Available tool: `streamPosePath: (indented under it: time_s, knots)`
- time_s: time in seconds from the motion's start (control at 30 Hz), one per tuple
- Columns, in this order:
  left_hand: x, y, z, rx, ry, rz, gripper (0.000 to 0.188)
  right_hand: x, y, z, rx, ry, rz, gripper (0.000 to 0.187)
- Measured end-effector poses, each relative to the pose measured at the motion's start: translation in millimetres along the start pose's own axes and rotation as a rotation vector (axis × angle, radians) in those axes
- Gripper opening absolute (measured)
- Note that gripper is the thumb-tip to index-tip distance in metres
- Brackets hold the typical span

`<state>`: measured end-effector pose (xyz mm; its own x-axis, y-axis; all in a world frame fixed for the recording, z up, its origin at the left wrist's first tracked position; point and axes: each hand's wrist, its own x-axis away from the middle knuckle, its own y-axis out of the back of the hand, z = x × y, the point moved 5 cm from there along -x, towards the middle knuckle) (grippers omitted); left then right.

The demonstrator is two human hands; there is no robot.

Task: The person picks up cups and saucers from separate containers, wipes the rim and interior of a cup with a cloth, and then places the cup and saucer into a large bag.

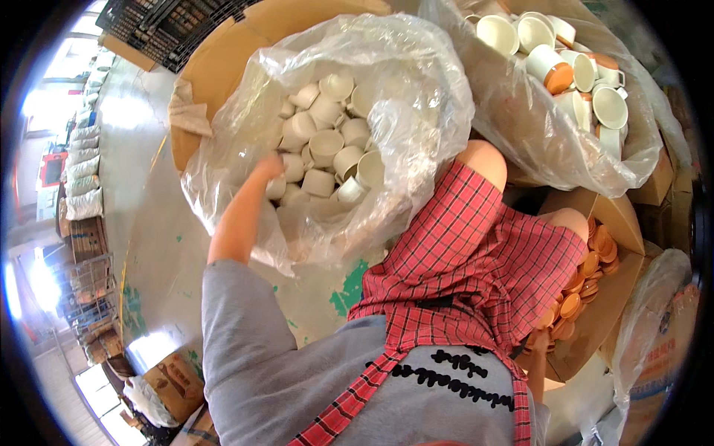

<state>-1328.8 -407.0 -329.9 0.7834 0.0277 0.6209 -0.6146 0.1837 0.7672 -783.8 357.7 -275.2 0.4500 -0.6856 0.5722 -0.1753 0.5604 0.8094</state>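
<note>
My left hand [271,166] reaches into a clear plastic bag [420,89] lining a big cardboard box, against the side of a cream-white mug [292,168]. Its fingers are smeared and partly hidden, so a grip on the mug cannot be made out. Many plain cream-white mugs [326,147] lie heaped in this bag. On the other side, my right hand [541,342] is down at an open carton [606,297] of round orange discs [571,305]. Its fingers are hidden among the discs. Whether it holds one does not show.
Another lined box at the upper right holds white mugs with orange bottoms [558,76] inside a plastic bag [506,104]. A red plaid apron [454,245] covers my lap between the boxes. Black crates [167,30] stand at the far left, and stacked sacks [83,175] line the left side.
</note>
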Motion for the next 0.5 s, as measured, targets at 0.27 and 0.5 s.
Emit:
streamPosePath:
  time_s: [0.27,0.5]
  knots:
    - [-12.6,-98.5,20.3,0.113,0.109,0.295,0.045,6.0,-35.9,13.9,-0.09,-0.06,0.019,0.04]
    - [40.6,35.9,-55.8,0.409,0.002,-0.266,0.02,-10.4,34.3,14.8,-0.316,-0.115,-0.261,0.041]
